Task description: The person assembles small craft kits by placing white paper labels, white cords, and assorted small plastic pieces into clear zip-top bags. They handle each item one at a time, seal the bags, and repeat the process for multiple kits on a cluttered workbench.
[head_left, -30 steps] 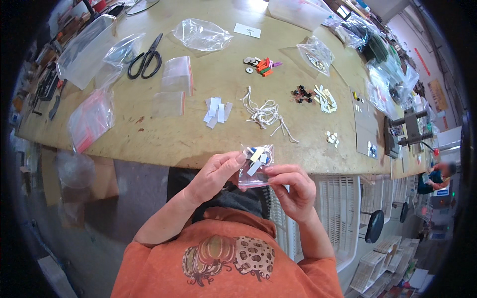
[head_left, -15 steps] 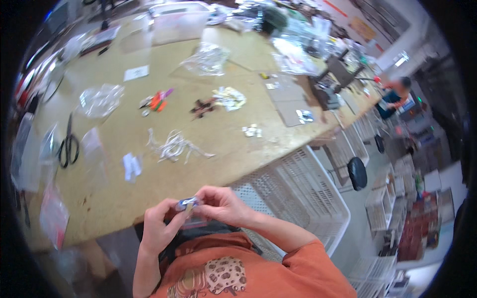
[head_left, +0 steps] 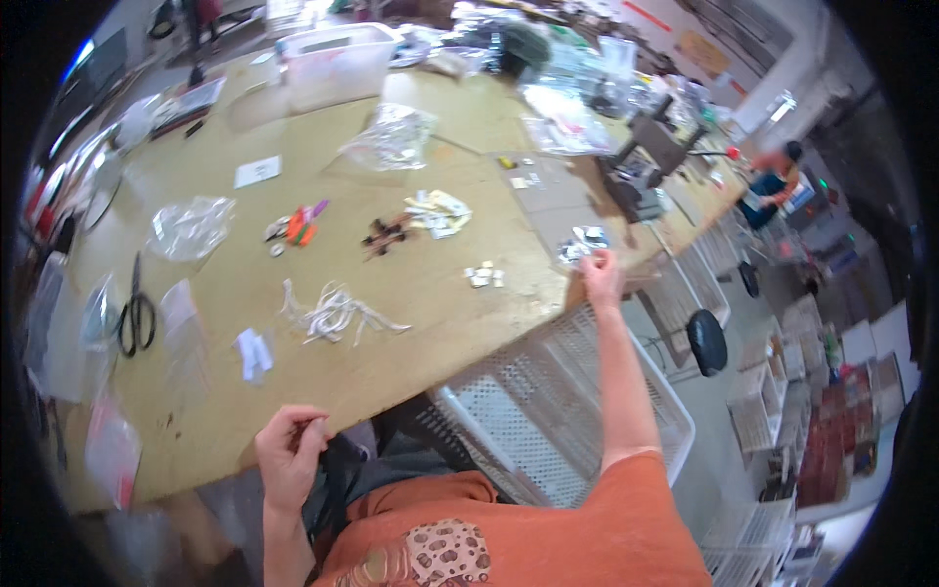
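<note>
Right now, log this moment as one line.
Left hand: near table edge, nothing visibly held | Right hand: at shiny packets, grip unclear

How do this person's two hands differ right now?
The right hand is stretched far out to the right; the left hand is close in, by the edge of the table. The right hand is at a shiny packet, though its grip is unclear; the left hand shows nothing held. Both are bare and partly curled.
</note>
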`<state>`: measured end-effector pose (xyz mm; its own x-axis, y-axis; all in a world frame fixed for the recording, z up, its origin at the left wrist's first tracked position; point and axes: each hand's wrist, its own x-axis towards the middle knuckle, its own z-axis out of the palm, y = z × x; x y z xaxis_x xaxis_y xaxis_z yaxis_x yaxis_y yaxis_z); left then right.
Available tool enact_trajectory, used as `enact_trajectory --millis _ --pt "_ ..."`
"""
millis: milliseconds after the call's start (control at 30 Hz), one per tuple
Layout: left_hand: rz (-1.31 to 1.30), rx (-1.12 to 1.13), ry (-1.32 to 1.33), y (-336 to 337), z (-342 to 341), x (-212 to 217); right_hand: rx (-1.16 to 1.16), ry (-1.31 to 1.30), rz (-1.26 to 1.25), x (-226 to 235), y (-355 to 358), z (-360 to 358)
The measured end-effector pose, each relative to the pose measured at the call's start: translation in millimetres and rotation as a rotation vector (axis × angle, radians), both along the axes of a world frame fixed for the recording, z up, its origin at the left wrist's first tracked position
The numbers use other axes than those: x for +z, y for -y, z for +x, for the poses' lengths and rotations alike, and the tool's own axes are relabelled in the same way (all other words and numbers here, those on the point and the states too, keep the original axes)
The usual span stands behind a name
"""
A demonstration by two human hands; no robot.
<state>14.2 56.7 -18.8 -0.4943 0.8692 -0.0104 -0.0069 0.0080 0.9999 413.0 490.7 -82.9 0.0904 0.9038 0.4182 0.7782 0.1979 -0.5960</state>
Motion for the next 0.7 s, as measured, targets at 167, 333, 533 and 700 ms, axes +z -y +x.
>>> enact_trajectory --millis 167,333,533,700 --pt "0.057 -0.081 -0.252 -8.7 2.9 7.8 -0.152 0.297 0.052 -15.6 -2.6 41.4" --pt "0.123 0.015 -0.283 18.3 -20.3 8.5 -0.062 0.131 0.073 -8.5 11.2 37.6" --pt "-0.102 0.574 -0.827 31.1 -100.3 -0.1 0.072 -0.256 0.156 -15.3 19.2 33.5" --pt "-0.354 0.713 -1.138 28.6 -135.7 -8.5 0.259 -0.474 0.150 1.9 68.0 -34.4"
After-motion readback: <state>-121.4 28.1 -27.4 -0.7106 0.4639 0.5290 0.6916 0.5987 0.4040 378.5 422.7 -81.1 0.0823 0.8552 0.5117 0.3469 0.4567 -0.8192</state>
